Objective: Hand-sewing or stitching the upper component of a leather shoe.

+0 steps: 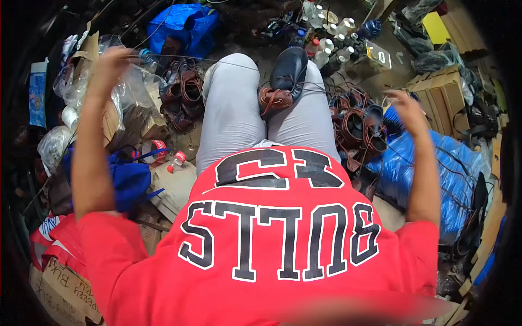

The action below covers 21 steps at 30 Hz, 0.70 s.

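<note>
Cluttered floor (401, 76) surrounds the seated person. Large black, white-edged lettering marks the red shirt (288, 239); handwriting marks cardboard (62, 296) at lower left. Capped bottles (326, 46) cluster ahead, contents unclear. Black-and-brown shoe (291, 68) rests on the right leg. Hands wide apart: left hand (113, 62), blurred, pinches dark thread (174, 56); right hand (408, 110) curled, grip cannot be told.

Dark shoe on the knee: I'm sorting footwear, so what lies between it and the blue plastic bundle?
The head view shows the right leg, then a heap of shoes, between the dark shoe and the bundle.
</note>
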Each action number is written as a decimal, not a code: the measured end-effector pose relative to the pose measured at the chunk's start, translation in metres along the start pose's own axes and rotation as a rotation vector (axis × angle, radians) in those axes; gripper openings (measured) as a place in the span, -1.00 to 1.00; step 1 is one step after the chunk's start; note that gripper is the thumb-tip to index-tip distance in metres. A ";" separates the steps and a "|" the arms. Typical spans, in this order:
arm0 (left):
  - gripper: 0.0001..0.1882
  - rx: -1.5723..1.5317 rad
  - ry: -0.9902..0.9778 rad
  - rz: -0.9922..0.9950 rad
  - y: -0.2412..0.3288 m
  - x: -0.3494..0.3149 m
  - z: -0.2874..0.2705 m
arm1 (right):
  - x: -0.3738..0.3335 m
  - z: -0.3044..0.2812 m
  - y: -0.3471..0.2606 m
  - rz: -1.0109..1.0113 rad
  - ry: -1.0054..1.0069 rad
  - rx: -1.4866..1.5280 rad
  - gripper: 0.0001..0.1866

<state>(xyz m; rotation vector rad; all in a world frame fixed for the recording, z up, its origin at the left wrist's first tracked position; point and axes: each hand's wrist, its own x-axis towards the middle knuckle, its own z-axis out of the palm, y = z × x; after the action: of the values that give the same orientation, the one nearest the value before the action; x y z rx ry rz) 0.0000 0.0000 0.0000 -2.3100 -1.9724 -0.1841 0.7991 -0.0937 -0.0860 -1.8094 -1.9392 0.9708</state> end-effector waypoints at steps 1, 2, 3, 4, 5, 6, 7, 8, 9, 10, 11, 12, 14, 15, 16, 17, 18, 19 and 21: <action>-0.65 0.014 -0.012 0.003 0.001 0.001 -0.005 | -0.015 -0.044 0.046 -0.036 0.174 0.038 -0.61; -0.75 -0.004 0.230 -0.121 0.002 -0.007 -0.041 | -0.043 -0.100 0.078 0.214 0.281 -0.411 -0.65; -0.71 0.136 0.225 -0.315 -0.035 -0.027 -0.075 | -0.067 -0.150 0.115 0.321 0.430 -0.491 -0.65; -0.69 0.199 0.242 -0.468 -0.086 -0.030 -0.080 | -0.130 -0.233 0.179 0.344 0.549 -0.643 -0.64; -0.67 0.302 0.244 -0.662 -0.123 -0.046 -0.082 | -0.145 -0.268 0.183 0.566 0.540 -0.786 -0.63; -0.66 0.353 0.266 -0.665 -0.139 -0.057 -0.069 | -0.151 -0.292 0.179 0.786 0.527 -0.918 -0.61; -0.66 0.418 0.294 -0.661 -0.142 -0.061 -0.055 | -0.135 -0.276 0.183 0.775 0.527 -0.912 -0.61; -0.66 0.077 0.265 -0.563 -0.084 -0.034 -0.028 | -0.117 -0.230 0.187 0.640 0.450 -0.850 -0.58; -0.64 -0.252 0.170 -0.507 -0.027 -0.027 -0.016 | -0.078 -0.177 0.169 0.462 0.379 -0.769 -0.56; -0.62 -0.045 0.298 -0.165 0.007 -0.036 0.017 | -0.024 -0.105 0.087 0.454 0.254 -0.602 -0.51; -0.57 -0.403 0.134 -0.056 0.106 -0.015 0.049 | -0.026 -0.071 0.092 0.183 0.219 -0.272 -0.48; -0.54 -0.665 0.121 0.128 0.157 -0.018 0.081 | -0.002 -0.014 0.031 0.117 0.115 -0.066 -0.47; -0.46 -0.559 -0.048 0.316 0.271 -0.019 0.088 | 0.012 0.066 -0.040 0.099 0.031 0.086 -0.46; -0.48 -0.749 -0.090 0.364 0.299 -0.021 0.102 | 0.019 0.101 -0.052 -0.079 0.036 0.175 -0.45; -0.55 -0.752 -0.142 0.369 0.322 -0.023 0.112 | 0.023 0.123 -0.077 -0.065 -0.023 0.304 -0.50; -0.62 -0.757 -0.196 0.382 0.337 -0.023 0.117 | 0.025 0.138 -0.095 -0.044 -0.077 0.434 -0.55; -0.62 -0.756 -0.191 0.385 0.341 -0.020 0.115 | 0.028 0.148 -0.100 -0.027 -0.019 0.413 -0.65; -0.73 -0.745 -0.324 0.315 0.346 -0.016 0.114 | 0.033 0.156 -0.096 -0.009 0.044 0.390 -0.73; -0.80 -0.726 -0.453 0.236 0.341 -0.012 0.113 | 0.040 0.158 -0.084 -0.050 0.043 0.268 -0.77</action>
<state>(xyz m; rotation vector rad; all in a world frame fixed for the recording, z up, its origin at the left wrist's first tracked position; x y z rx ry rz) 0.3383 -0.0477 -0.1121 -3.2706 -2.0201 -0.4555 0.6286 -0.0934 -0.1526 -1.6103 -1.7265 1.1069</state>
